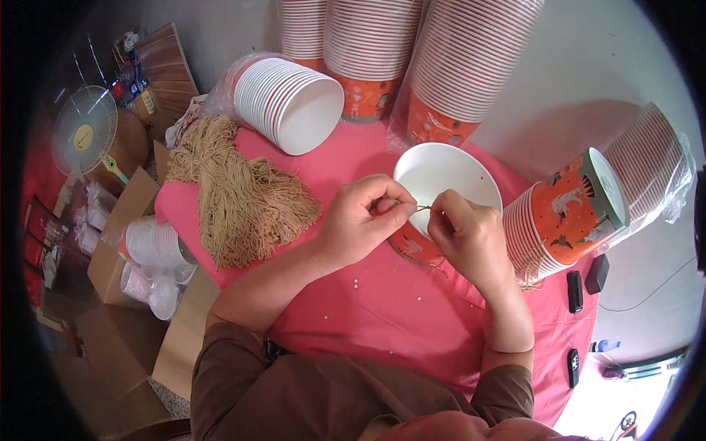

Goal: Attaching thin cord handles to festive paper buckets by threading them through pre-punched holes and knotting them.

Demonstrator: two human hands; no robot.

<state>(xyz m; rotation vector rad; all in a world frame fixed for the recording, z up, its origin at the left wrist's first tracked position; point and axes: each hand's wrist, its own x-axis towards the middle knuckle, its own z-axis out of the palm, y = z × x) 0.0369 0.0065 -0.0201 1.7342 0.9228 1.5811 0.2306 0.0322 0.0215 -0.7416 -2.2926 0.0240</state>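
Observation:
My left hand point(366, 219) and my right hand point(471, 237) meet over the pink table, both closed in a pinch. A short stretch of thin tan string point(423, 208) runs between their fingertips; its ends are hidden by the fingers. Directly behind and under them stands an open paper tub point(441, 167), white inside with an orange printed outside. A few tiny specks show on its inner wall. To the left of my left hand lies a large bundle of tan strings point(250, 202), gathered at the far end and loose at the near end.
Tall stacks of paper tubs point(373, 44) stand at the back, and a nested stack point(283, 103) lies on its side. More stacked tubs point(548, 228) lean at the right, near small black objects point(575, 292). Tiny white beads point(356, 284) dot the pink cloth point(353, 323). Cardboard boxes point(121, 257) stand left.

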